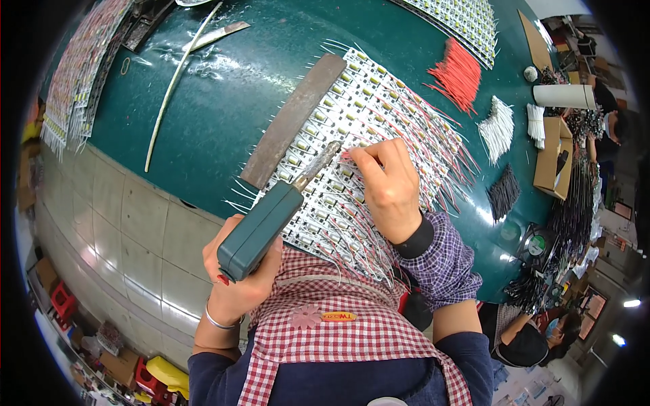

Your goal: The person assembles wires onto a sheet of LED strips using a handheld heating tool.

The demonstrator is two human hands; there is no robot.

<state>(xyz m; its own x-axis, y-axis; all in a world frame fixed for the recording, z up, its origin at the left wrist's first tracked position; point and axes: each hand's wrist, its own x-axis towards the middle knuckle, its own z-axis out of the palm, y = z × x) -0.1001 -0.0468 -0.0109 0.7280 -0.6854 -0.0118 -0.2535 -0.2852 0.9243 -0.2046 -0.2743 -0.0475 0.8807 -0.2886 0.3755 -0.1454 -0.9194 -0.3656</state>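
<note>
My left hand [245, 289] is closed around the dark green handle of a soldering iron [263, 230]. Its metal tip points up and right over a panel of small white circuit boards [349, 105]. Close by the tip, my right hand [393, 193] pinches what looks like a thin red wire [347, 155], mostly hidden by the fingertips. Yellowish components line the panel in rows. Many red and white wires trail from its right and lower parts. A flat brown bar [294, 122] lies across the panel's left side.
Bundles of red wires [460, 76], white wires [497, 128] and black wires [504, 193] lie on the green table [203, 111]. Further right are a cardboard box [552, 159] and a white cylinder [563, 96]. More board panels [84, 74] stand far left. A person [535, 338] sits at lower right.
</note>
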